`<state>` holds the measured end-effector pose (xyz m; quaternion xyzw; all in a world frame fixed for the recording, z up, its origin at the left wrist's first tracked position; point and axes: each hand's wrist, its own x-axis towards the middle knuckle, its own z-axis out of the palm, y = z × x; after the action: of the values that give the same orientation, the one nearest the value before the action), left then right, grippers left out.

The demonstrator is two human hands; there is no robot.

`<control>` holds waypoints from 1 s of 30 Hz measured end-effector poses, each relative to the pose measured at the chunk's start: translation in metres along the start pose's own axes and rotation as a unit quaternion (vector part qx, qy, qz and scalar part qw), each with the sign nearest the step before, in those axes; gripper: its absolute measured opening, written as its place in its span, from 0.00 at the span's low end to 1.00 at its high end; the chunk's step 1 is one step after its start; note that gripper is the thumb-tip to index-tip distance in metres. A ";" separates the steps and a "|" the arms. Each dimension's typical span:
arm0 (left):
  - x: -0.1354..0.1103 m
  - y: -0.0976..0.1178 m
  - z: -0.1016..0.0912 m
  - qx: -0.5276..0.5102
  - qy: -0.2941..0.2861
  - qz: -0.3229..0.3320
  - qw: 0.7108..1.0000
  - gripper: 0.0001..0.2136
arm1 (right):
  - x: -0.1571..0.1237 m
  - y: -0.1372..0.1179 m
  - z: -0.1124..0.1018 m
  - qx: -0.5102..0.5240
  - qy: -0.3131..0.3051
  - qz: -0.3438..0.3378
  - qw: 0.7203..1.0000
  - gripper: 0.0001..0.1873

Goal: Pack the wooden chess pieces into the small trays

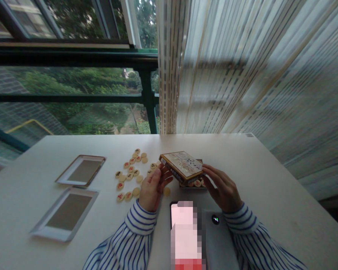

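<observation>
My left hand [153, 186] and my right hand [222, 187] both grip a flat square box [181, 166] with a patterned top, tilted above the white table [270, 180]. The left fingers curl on its near-left edge, the right fingers press its right side. Under the box lie a few round wooden game pieces [197, 183] with red characters. Several more round pieces [131, 172] are scattered on the table just left of my left hand.
Two shallow rectangular trays lie at the left: one farther [81, 170], one nearer [64, 213]. A phone [183, 225] and a grey device [217, 234] lie between my striped sleeves. A striped curtain [242, 67] and a window [67, 75] stand behind the table.
</observation>
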<state>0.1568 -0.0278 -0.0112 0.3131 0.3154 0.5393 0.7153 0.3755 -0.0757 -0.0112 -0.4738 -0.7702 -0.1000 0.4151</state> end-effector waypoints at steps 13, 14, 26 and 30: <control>0.000 -0.001 0.002 -0.022 0.047 -0.010 0.999 0.22 | 0.001 0.002 -0.002 -0.033 -0.008 -0.051 0.998 0.27; 0.001 -0.001 0.002 -0.018 0.050 -0.012 0.999 0.23 | 0.001 0.002 -0.001 -0.034 -0.008 -0.052 0.998 0.27; 0.007 -0.006 -0.001 0.038 0.069 -0.023 0.997 0.21 | -0.003 0.005 0.001 -0.051 -0.010 -0.043 0.998 0.25; 0.007 -0.006 -0.001 0.048 0.093 -0.024 0.994 0.22 | -0.005 0.004 0.003 -0.051 -0.010 -0.038 0.998 0.24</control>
<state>0.1610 -0.0226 -0.0176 0.2883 0.4131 0.5331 0.6797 0.3781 -0.0749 -0.0181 -0.4653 -0.7858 -0.1502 0.3788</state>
